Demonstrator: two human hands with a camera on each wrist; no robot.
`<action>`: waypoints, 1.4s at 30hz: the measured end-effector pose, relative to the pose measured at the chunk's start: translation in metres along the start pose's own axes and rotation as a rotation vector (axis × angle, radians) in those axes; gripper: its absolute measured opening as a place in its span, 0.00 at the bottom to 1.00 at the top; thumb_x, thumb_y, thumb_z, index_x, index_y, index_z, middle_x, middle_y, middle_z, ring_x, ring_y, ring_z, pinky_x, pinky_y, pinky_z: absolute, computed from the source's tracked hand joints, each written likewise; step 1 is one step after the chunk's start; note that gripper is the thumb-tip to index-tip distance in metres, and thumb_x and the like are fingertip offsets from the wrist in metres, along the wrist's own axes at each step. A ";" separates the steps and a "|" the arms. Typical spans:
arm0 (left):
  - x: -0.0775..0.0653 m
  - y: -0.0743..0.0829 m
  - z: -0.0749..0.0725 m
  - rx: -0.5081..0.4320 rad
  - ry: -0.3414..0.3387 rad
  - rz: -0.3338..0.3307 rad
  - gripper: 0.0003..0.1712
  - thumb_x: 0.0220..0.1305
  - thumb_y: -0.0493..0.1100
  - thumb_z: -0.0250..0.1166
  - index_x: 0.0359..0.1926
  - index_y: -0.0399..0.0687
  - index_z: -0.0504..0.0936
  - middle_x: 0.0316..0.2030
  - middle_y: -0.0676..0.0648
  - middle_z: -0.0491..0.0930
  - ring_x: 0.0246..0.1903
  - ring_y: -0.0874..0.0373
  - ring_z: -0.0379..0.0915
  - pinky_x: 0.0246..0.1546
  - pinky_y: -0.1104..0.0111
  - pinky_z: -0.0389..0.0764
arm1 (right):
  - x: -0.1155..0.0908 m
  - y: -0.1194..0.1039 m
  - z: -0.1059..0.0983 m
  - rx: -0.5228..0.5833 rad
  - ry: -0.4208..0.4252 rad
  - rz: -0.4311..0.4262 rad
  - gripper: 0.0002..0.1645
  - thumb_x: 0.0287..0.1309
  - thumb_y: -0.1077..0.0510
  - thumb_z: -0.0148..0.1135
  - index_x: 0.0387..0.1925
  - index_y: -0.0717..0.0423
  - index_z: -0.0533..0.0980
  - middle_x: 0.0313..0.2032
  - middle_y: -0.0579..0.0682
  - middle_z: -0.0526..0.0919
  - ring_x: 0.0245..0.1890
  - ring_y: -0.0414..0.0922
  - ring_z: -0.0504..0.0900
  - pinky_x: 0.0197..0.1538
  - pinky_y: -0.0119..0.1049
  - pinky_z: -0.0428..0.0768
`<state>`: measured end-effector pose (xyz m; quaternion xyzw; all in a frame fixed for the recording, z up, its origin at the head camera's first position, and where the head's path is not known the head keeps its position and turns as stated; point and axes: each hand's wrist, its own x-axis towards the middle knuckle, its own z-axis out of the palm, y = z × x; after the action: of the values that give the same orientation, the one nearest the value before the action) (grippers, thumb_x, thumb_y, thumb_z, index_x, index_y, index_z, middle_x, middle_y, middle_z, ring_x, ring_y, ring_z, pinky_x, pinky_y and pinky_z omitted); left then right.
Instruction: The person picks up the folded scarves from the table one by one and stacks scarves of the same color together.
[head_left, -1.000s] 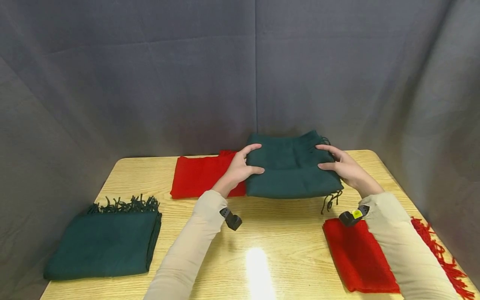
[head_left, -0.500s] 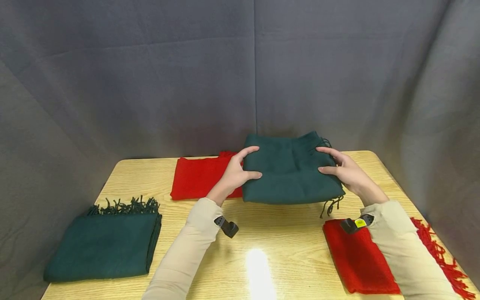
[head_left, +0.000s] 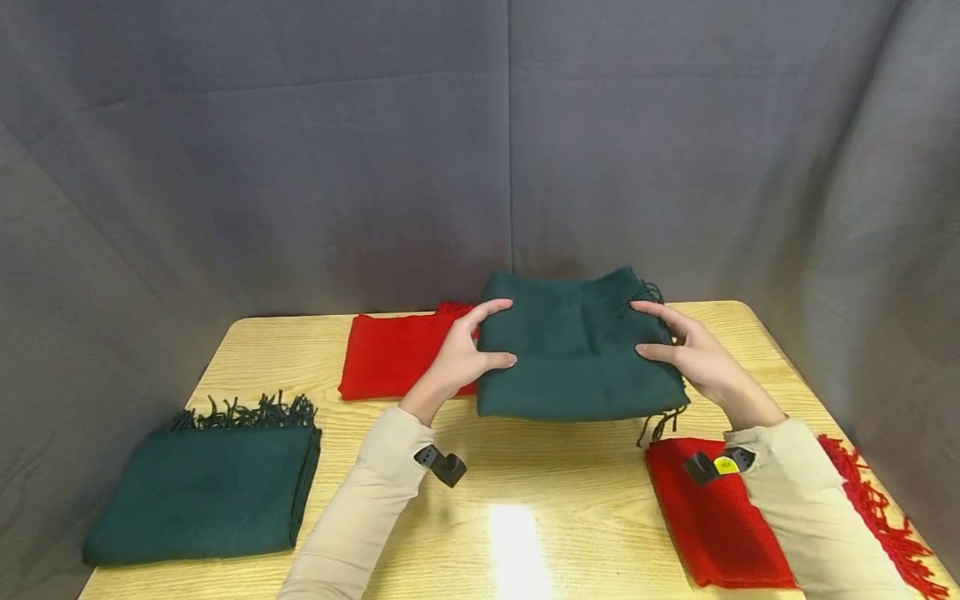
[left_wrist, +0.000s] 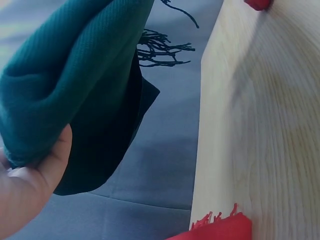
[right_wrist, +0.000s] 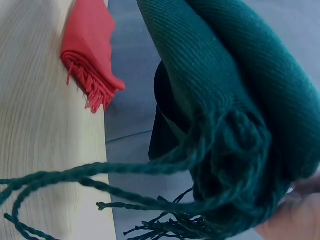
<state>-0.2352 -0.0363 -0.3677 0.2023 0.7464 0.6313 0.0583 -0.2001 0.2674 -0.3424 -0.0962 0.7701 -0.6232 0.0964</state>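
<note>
The left hand (head_left: pixel 457 357) and right hand (head_left: pixel 703 357) hold the folded green scarf (head_left: pixel 572 354) by its two sides; it seems soft and light, best gripped through all layers.

Folded green scarf (head_left: pixel 573 367) drawn closer, shifted slightly to the left

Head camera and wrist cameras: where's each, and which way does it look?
Head: on the head, facing forward and down at the held green cloth; left hand, right hand, sleeves show.
Left wrist: on that wrist, facing the cloth; that hand partly shows.
Right wrist: on that wrist, facing the fringe; that hand partly shows.
All three share the cloth and table.
</note>
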 end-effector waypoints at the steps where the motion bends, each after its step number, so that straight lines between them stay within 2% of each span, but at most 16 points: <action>1: -0.002 0.000 -0.001 0.004 0.000 0.005 0.39 0.46 0.28 0.66 0.61 0.50 0.67 0.58 0.47 0.66 0.51 0.51 0.67 0.48 0.58 0.73 | -0.001 0.000 0.001 -0.003 -0.001 -0.009 0.35 0.58 0.66 0.56 0.66 0.54 0.57 0.63 0.59 0.53 0.50 0.42 0.68 0.44 0.30 0.77; 4: -0.007 0.001 -0.004 0.010 -0.002 0.021 0.39 0.46 0.28 0.67 0.61 0.50 0.67 0.58 0.48 0.65 0.50 0.51 0.67 0.48 0.59 0.73 | -0.004 0.000 0.004 -0.018 -0.002 -0.034 0.35 0.57 0.66 0.56 0.66 0.55 0.58 0.62 0.58 0.54 0.50 0.40 0.68 0.44 0.29 0.76; 10: -0.016 0.003 -0.009 -0.072 -0.023 0.049 0.40 0.45 0.26 0.66 0.62 0.48 0.66 0.55 0.43 0.68 0.46 0.47 0.71 0.45 0.59 0.75 | -0.009 -0.003 0.011 -0.005 -0.008 -0.062 0.34 0.57 0.67 0.56 0.65 0.54 0.59 0.61 0.57 0.57 0.48 0.40 0.72 0.42 0.32 0.78; 14: -0.023 0.005 -0.011 -0.126 -0.030 0.037 0.41 0.45 0.25 0.65 0.62 0.47 0.65 0.54 0.42 0.68 0.47 0.47 0.70 0.45 0.58 0.75 | -0.014 -0.006 0.016 -0.035 -0.006 -0.080 0.34 0.57 0.67 0.56 0.65 0.55 0.59 0.63 0.58 0.54 0.49 0.41 0.70 0.42 0.31 0.77; 17: -0.027 0.005 -0.013 -0.144 -0.033 0.030 0.41 0.45 0.24 0.65 0.62 0.46 0.65 0.53 0.41 0.68 0.47 0.46 0.71 0.44 0.58 0.76 | -0.016 -0.007 0.018 -0.045 -0.010 -0.075 0.34 0.57 0.66 0.57 0.65 0.54 0.59 0.63 0.59 0.54 0.47 0.41 0.72 0.42 0.33 0.78; 23: -0.036 0.009 -0.016 -0.151 -0.039 0.040 0.40 0.46 0.23 0.64 0.62 0.45 0.64 0.53 0.40 0.68 0.45 0.45 0.73 0.42 0.58 0.77 | -0.020 -0.010 0.021 -0.032 -0.029 -0.075 0.34 0.57 0.66 0.56 0.65 0.52 0.59 0.61 0.57 0.57 0.44 0.41 0.76 0.40 0.37 0.79; 30: -0.046 0.012 -0.021 -0.178 -0.048 0.039 0.40 0.46 0.22 0.62 0.62 0.44 0.64 0.53 0.38 0.68 0.45 0.44 0.73 0.41 0.57 0.77 | -0.025 -0.014 0.027 -0.038 -0.047 -0.123 0.34 0.56 0.68 0.56 0.64 0.54 0.60 0.59 0.51 0.59 0.40 0.41 0.79 0.40 0.35 0.79; 42: -0.058 0.017 -0.024 -0.183 -0.096 0.108 0.41 0.43 0.19 0.60 0.62 0.37 0.62 0.51 0.34 0.70 0.42 0.46 0.74 0.42 0.59 0.77 | -0.033 -0.011 0.031 -0.025 -0.082 -0.148 0.34 0.55 0.72 0.52 0.64 0.54 0.60 0.60 0.54 0.58 0.43 0.41 0.78 0.42 0.35 0.79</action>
<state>-0.1867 -0.0786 -0.3566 0.2660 0.6702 0.6885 0.0780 -0.1594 0.2453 -0.3367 -0.1794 0.7640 -0.6145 0.0802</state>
